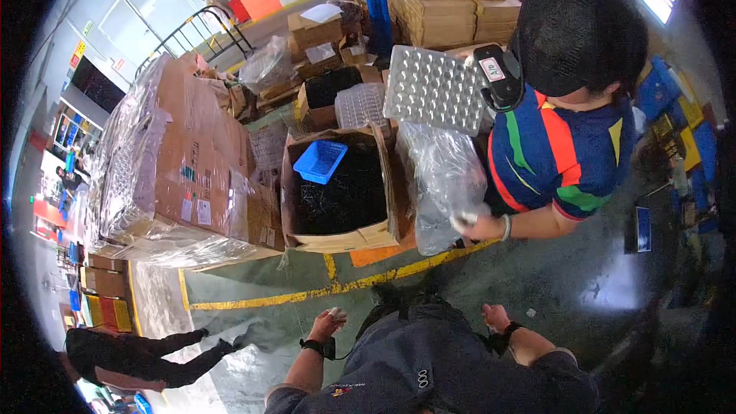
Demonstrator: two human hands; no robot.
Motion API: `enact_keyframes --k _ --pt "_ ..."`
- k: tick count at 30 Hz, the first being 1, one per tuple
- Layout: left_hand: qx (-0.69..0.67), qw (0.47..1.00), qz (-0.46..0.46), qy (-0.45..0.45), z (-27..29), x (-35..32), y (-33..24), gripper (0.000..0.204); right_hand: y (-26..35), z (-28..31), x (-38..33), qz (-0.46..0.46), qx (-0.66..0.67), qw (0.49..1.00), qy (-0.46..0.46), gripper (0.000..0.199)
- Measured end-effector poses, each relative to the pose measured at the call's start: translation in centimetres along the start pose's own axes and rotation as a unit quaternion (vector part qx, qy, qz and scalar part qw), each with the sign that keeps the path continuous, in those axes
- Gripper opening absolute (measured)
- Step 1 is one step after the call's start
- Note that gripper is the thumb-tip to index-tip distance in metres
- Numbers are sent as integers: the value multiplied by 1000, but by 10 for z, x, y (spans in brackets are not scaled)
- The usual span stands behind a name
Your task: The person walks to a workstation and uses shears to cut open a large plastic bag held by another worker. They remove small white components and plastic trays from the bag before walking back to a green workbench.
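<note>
My left hand (328, 323) hangs beside my body with its fingers curled in, and something pale shows at the fingertips, too small to name. On the other side, my right hand (497, 317) is also curled, its inside hidden. Both wrists wear dark bands, and neither hand touches a box. Ahead of me stands an open cardboard box (387, 184) lined in black and filled with small dark parts. A blue plastic basket (320, 161) sits on those parts. At the right, a co-worker holds up a grey tray (435, 88) with rows of round hollows.
The co-worker's other hand (479, 226) is at a clear plastic bag (441, 176) beside the box. Wrapped cartons (192, 161) stand on the left, stacked cartons (448, 19) behind. Yellow lines (307, 294) mark the floor. Another person (146, 356) walks at the lower left.
</note>
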State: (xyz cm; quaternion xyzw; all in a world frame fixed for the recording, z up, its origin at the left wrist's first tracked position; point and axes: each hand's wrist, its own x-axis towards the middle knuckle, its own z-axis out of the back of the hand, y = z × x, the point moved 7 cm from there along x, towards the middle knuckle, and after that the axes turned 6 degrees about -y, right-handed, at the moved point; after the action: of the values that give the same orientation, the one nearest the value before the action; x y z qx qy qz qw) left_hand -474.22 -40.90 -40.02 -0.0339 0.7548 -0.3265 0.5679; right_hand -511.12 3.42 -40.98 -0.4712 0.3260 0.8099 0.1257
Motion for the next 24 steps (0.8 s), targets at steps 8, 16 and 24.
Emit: enact_keyframes --k 8,16,24 --pt "-45 999 6 -26 20 8 5 35 -37 -13 15 16 163 973 164 26" --pt "-36 999 7 -13 32 8 4 30 -59 -27 7 151 -11 987 56 31" --pt "3 1000 -7 -16 40 26 -5 31 -65 -39 -44 -56 146 988 -9 22"
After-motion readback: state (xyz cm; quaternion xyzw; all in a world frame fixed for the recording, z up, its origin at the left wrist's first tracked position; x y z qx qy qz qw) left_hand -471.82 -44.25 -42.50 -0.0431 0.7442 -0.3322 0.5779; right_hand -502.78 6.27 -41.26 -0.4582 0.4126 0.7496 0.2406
